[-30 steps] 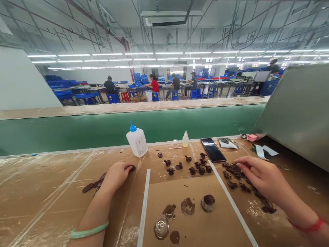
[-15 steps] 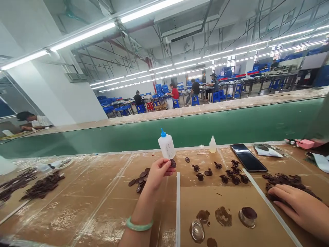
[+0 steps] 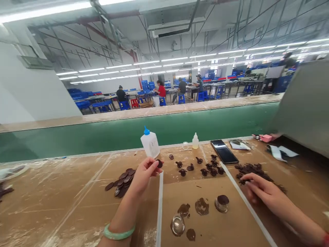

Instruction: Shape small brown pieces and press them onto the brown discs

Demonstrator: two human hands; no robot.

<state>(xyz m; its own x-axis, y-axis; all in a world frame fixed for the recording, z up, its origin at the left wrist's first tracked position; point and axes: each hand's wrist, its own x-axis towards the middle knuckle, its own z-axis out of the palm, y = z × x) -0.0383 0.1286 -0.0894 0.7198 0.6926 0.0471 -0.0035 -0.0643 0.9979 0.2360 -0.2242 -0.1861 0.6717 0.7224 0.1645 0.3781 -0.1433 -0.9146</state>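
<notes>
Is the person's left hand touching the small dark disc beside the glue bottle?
Touching: the head view shows the left hand gripping the dark brown disc at its edge between its fingers, with no gap showing.

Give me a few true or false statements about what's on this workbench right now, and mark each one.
1. The left hand pinches a small dark disc. True.
2. The pale green bangle is on the right wrist. False: it is on the left wrist.
3. The right hand is beside a heap of dark pieces. True.
4. The white bottle lies on its side. False: it stands upright with its blue nozzle on top.
5. A pile of dark discs lies to the left of the left hand. True.
</notes>
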